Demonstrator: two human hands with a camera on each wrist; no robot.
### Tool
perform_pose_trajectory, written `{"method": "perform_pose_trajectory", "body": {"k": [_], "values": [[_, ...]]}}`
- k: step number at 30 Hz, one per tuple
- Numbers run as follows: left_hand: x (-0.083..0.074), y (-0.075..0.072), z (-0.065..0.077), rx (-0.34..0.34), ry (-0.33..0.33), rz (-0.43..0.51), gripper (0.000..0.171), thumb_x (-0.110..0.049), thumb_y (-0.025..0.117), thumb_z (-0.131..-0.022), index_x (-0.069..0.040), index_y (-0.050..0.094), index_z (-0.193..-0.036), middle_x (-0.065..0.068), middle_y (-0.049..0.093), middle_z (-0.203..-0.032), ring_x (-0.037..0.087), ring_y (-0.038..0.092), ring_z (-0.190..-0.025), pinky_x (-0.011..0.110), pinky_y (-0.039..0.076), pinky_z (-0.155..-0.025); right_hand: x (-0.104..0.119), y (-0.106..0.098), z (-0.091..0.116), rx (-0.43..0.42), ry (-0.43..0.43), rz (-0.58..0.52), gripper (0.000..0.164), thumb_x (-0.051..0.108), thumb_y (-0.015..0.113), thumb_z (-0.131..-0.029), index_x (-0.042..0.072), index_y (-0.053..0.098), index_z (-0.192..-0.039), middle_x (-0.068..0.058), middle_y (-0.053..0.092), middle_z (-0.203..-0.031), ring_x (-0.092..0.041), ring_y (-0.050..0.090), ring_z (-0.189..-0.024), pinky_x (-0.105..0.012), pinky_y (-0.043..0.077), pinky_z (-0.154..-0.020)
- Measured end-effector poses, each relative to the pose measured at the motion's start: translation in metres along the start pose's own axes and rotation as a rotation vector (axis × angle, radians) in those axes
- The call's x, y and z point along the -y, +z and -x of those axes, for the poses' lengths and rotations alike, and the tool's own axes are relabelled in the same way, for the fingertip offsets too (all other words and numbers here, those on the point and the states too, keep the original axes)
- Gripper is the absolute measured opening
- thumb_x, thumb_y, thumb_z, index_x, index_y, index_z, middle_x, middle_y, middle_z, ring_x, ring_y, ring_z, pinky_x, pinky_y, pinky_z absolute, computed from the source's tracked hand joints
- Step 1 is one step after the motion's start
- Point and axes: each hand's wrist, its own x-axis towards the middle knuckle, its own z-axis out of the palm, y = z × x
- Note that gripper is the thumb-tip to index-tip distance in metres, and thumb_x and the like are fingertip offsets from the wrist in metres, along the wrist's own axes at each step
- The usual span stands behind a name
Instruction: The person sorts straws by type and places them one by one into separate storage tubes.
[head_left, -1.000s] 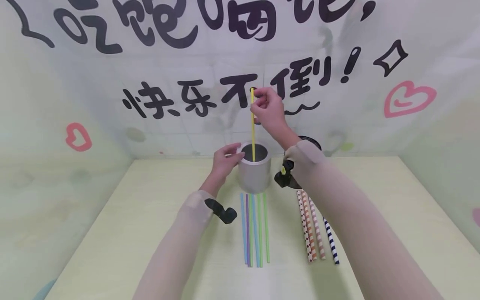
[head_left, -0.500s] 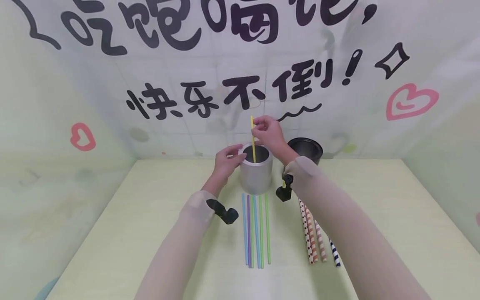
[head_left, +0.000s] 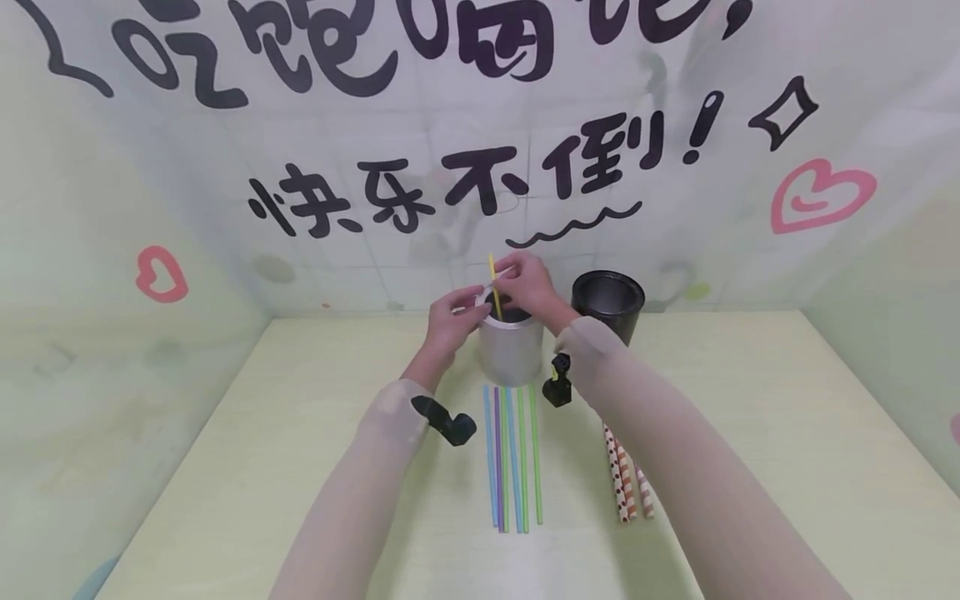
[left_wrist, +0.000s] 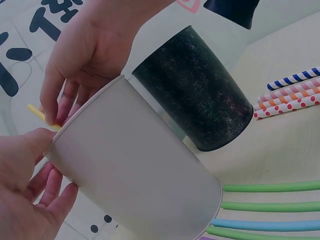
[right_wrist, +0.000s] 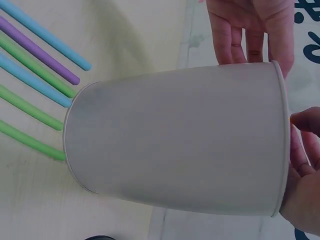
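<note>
My left hand [head_left: 450, 325] holds the rim of a light grey round bucket [head_left: 511, 358] from the left, thumb at the near edge and fingers against the outside. The bucket stands upright on the table. Above its mouth, my right hand [head_left: 527, 286] pinches a slim yellow straw [head_left: 492, 268], whose lower end is inside the bucket. In the left wrist view, only a short upper piece of the yellow straw [left_wrist: 37, 113] shows beyond the rim. The right wrist view has the bucket wall hiding the straw's lower part.
A black bucket [left_wrist: 195, 90] stands just right of the grey one. Several blue, purple and green straws [head_left: 517, 458] lie in front of the grey bucket. Thicker patterned paper straws [head_left: 621, 483] lie to the right, partly under my right forearm. A printed backdrop [head_left: 375, 283] rises behind.
My right hand has come down toward the bucket's mouth, lowering the yellow straw into it. The black bucket has come into fuller view. My left hand has stayed at the rim.
</note>
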Motion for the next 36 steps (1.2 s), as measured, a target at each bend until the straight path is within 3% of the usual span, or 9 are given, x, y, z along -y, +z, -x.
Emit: {"method": "perform_pose_trajectory", "body": {"k": [15,27,36], "values": [[0.0,0.001,0.0,0.001,0.0,0.002,0.039,-0.01,0.066,-0.083,-0.008,0.058,-0.121,0.012,0.051,-0.116,0.022,0.056,-0.102,0.023,0.053,-0.08,0.001,0.007,-0.004,-0.024,0.091,0.165,0.024,0.004,0.062,-0.082,0.002,0.059,-0.106,-0.015,0.064,-0.1,-0.024,0.063,-0.083,-0.035,0.058,-0.061],[0.001,0.001,0.001,-0.009,-0.002,0.011,0.038,-0.009,0.066,-0.083,-0.007,0.059,-0.12,0.013,0.052,-0.114,0.023,0.055,-0.101,0.023,0.053,-0.08,0.002,0.0,-0.003,-0.007,0.104,0.095,0.029,0.005,0.065,-0.08,0.002,0.06,-0.108,-0.016,0.065,-0.098,-0.025,0.066,-0.079,-0.033,0.057,-0.055],[0.0,0.002,0.002,-0.011,0.014,0.016,0.039,-0.008,0.066,-0.083,-0.005,0.058,-0.121,0.014,0.052,-0.114,0.024,0.055,-0.101,0.025,0.053,-0.08,0.005,-0.011,0.005,0.017,0.09,0.043,0.03,0.003,0.063,-0.081,-0.001,0.058,-0.111,-0.019,0.063,-0.099,-0.03,0.063,-0.087,-0.038,0.058,-0.062]]}}
